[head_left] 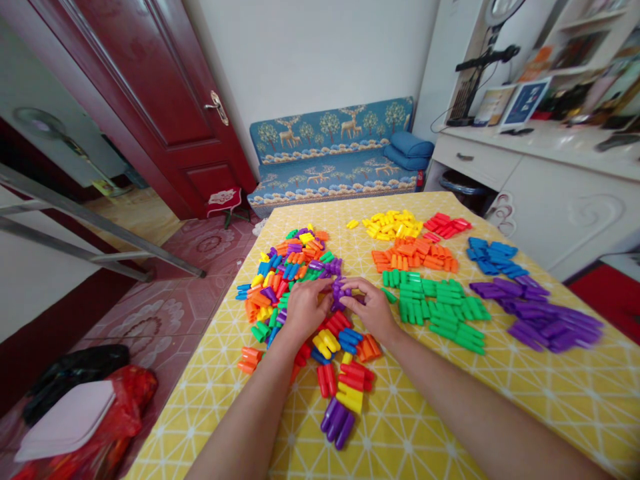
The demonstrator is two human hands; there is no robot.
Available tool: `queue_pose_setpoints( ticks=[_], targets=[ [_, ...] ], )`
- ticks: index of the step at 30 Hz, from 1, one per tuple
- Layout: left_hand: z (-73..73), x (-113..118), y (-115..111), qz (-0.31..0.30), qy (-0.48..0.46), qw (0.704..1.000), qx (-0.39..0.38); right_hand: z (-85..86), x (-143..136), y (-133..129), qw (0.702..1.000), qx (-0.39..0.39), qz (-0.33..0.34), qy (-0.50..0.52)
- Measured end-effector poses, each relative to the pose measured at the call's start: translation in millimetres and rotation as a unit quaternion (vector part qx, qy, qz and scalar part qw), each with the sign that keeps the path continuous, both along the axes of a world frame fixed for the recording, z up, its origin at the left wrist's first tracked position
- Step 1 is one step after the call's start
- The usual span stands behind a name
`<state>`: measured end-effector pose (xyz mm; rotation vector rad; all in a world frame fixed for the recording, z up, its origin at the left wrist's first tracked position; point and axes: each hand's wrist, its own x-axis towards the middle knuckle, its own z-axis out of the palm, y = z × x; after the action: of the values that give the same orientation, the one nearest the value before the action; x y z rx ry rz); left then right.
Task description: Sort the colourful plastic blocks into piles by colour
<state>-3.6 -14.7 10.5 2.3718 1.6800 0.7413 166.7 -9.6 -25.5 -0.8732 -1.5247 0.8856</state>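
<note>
Both hands meet over the right edge of a mixed-colour heap of plastic pieces [295, 260]. My left hand [309, 305] has its fingers closed round purple pieces [339, 293] from the left. From the right, my right hand [370, 307] pinches the same purple pieces between thumb and fingers. Single-colour piles lie to the right: yellow [393, 225], orange [417, 255], red [447, 225], green [435, 303], blue [493, 256] and purple [555, 323]. Nearer the front, loose red, yellow and purple pieces [337, 423] lie between my forearms.
The pieces rest on a table with a yellow patterned cloth [400, 433]. Beyond it stand a blue sofa [325, 153] and a small stool [226, 200]. A white cabinet [565, 193] is at the right, bags [95, 413] on the floor at the left.
</note>
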Motion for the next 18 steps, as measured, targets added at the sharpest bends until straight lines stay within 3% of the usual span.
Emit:
queue_pose_setpoints(
  ticks=[8, 18],
  targets=[
    [-0.4, -1.0, 0.7, -0.001, -0.001, 1.0, -0.007, 1.0, 0.1, -1.8, 0.999, -0.042, 0.019, -0.023],
    [-0.2, -1.3, 1.0, 0.003, -0.026, 1.0, -0.003, -1.7, -0.3, -0.4, 0.987, 0.028, -0.026, -0.156]
  ],
)
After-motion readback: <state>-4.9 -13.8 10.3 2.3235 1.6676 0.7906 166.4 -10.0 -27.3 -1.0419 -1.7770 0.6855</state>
